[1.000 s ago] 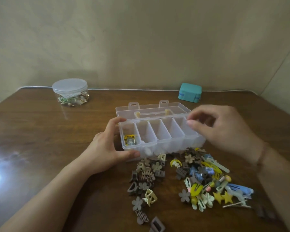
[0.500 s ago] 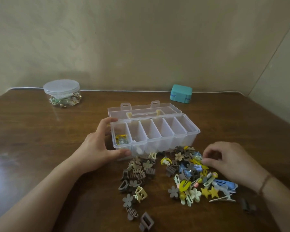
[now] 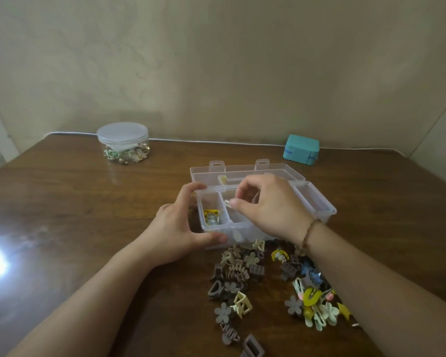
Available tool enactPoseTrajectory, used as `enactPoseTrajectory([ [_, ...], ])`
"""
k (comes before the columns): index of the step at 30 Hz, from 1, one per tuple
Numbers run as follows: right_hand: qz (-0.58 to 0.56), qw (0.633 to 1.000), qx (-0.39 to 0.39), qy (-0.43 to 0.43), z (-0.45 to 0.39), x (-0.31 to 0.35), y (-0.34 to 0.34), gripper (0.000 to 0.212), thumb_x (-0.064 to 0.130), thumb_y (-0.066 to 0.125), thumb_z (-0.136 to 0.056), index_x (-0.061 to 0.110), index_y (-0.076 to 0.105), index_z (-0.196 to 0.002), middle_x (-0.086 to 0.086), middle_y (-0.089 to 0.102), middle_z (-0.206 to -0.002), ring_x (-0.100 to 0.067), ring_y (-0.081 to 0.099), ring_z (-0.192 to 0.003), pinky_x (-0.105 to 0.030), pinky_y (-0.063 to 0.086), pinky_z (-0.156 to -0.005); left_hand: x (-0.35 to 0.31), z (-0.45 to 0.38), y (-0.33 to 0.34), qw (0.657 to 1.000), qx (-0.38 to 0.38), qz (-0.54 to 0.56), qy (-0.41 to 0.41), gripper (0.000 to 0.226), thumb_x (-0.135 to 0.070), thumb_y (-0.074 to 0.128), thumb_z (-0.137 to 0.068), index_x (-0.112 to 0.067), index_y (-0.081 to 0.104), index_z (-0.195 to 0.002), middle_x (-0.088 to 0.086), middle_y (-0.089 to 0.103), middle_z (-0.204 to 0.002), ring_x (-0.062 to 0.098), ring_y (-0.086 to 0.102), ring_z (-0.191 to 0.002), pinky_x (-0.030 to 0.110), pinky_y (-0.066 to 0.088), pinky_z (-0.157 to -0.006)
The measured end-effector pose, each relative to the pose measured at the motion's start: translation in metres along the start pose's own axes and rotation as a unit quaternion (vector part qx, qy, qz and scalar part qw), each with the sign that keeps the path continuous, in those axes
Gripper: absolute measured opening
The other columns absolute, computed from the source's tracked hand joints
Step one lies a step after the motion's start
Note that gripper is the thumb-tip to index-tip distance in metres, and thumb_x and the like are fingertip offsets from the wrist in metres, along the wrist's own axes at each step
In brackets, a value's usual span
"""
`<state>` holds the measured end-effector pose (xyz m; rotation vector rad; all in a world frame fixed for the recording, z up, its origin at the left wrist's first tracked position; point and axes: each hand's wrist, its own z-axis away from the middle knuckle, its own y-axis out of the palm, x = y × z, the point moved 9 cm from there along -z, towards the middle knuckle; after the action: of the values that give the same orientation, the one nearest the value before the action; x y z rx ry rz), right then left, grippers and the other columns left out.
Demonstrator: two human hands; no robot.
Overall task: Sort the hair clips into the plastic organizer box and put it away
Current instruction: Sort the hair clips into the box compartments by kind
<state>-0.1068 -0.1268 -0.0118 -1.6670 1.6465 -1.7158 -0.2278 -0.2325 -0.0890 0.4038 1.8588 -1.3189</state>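
Observation:
A clear plastic organizer box (image 3: 319, 204) stands open on the wooden table, its lid (image 3: 242, 170) folded back. My left hand (image 3: 180, 228) grips the box's left end, thumb on the front wall. My right hand (image 3: 271, 207) hovers over the second compartment from the left and pinches a small pale hair clip (image 3: 226, 202) between thumb and fingers. The leftmost compartment holds a yellow clip (image 3: 211, 213). In front of the box lie a pile of brown and beige hair clips (image 3: 237, 274) and a pile of coloured clips (image 3: 312, 297), partly hidden by my right forearm.
A round clear jar (image 3: 122, 143) with a lid and small trinkets stands at the back left. A teal case (image 3: 301, 149) sits at the back right by the wall. A white cable (image 3: 216, 142) runs along the table's far edge. Glare spots the left side.
My right hand has lifted from the coloured pile with a small pale clip and moved up-left over the box's second compartment. My left hand has stayed on the box.

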Motion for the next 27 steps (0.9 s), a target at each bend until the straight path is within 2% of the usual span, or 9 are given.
enactPoseTrajectory([
  [4,-0.019,0.999,-0.004,-0.028,0.012,0.005,-0.013,0.017,0.039,0.06,-0.089,0.025,0.067,-0.081,0.009,0.064,-0.073,-0.008,0.059,-0.07,-0.022,0.05,-0.062,0.0,0.0,0.0,1.0,0.001,-0.004,0.0,0.1,-0.081,0.073,-0.051,-0.057,0.02,-0.133,-0.012,0.055,-0.139,0.016,0.049,-0.131,0.05,0.035,-0.112],
  [7,-0.028,0.996,-0.069,-0.041,0.03,-0.007,-0.058,0.012,0.033,0.064,-0.087,0.024,0.069,-0.08,0.008,0.066,-0.072,-0.009,0.06,-0.068,-0.017,0.047,-0.058,-0.001,0.001,-0.001,1.0,0.0,-0.007,-0.002,0.101,-0.079,0.073,-0.051,-0.054,0.021,-0.134,-0.013,0.054,-0.139,0.014,0.048,-0.131,0.05,0.033,-0.113],
  [9,-0.015,0.996,-0.082,-0.027,0.048,-0.023,-0.082,0.004,0.027,0.068,-0.084,0.026,0.069,-0.08,0.009,0.066,-0.072,-0.005,0.06,-0.069,-0.01,0.044,-0.058,-0.001,0.001,-0.001,1.0,-0.001,-0.004,-0.002,0.1,-0.078,0.074,-0.052,-0.054,0.022,-0.134,-0.015,0.054,-0.137,0.013,0.049,-0.13,0.049,0.034,-0.113],
  [11,0.007,0.997,-0.079,0.002,0.07,-0.043,-0.095,0.007,0.021,0.073,-0.081,0.026,0.068,-0.084,0.008,0.067,-0.073,-0.002,0.061,-0.071,-0.007,0.043,-0.058,-0.002,0.001,-0.001,1.0,-0.003,-0.003,0.0,0.101,-0.078,0.074,-0.052,-0.053,0.022,-0.135,-0.015,0.055,-0.137,0.011,0.049,-0.129,0.049,0.033,-0.113],
  [14,0.055,0.996,-0.025,0.072,0.1,-0.081,-0.087,0.017,0.021,0.075,-0.08,0.034,0.065,-0.081,0.01,0.066,-0.072,-0.003,0.06,-0.071,-0.014,0.047,-0.059,-0.002,0.001,-0.001,1.0,-0.005,-0.001,-0.002,0.101,-0.08,0.073,-0.051,-0.055,0.022,-0.134,-0.015,0.055,-0.137,0.013,0.05,-0.129,0.05,0.034,-0.113],
  [16,0.089,0.99,0.02,0.107,0.111,-0.101,-0.075,0.018,0.024,0.075,-0.08,0.038,0.064,-0.076,0.017,0.066,-0.075,-0.005,0.059,-0.068,-0.02,0.047,-0.055,-0.002,0.001,-0.001,1.0,-0.005,0.002,-0.003,0.1,-0.08,0.073,-0.05,-0.056,0.022,-0.133,-0.015,0.056,-0.136,0.013,0.051,-0.128,0.05,0.035,-0.112],
  [18,0.123,0.983,0.054,0.123,0.115,-0.111,-0.068,0.016,0.03,0.074,-0.081,0.041,0.064,-0.076,0.017,0.065,-0.07,-0.002,0.057,-0.068,-0.019,0.045,-0.054,-0.001,0.002,-0.001,1.0,-0.006,0.003,-0.007,0.101,-0.08,0.073,-0.05,-0.056,0.023,-0.134,-0.015,0.055,-0.136,0.014,0.051,-0.129,0.051,0.035,-0.112],
  [22,0.157,0.975,0.081,0.132,0.11,-0.116,-0.06,0.008,0.04,0.067,-0.085,0.04,0.069,-0.093,0.02,0.064,-0.083,0.003,0.057,-0.074,-0.025,0.052,-0.068,-0.003,0.002,0.0,1.0,0.0,0.002,-0.01,0.103,-0.082,0.072,-0.048,-0.056,0.021,-0.134,-0.015,0.052,-0.139,0.016,0.048,-0.132,0.051,0.034,-0.113],
  [27,0.234,0.959,0.101,0.126,0.102,-0.112,-0.058,0.022,0.048,0.065,-0.085,0.039,0.068,-0.104,0.022,0.06,-0.083,0.003,0.055,-0.076,-0.023,0.05,-0.066,-0.003,0.002,0.0,1.0,0.004,0.001,-0.007,0.103,-0.082,0.071,-0.048,-0.057,0.021,-0.134,-0.02,0.049,-0.133,0.016,0.047,-0.132,0.05,0.034,-0.113],
])
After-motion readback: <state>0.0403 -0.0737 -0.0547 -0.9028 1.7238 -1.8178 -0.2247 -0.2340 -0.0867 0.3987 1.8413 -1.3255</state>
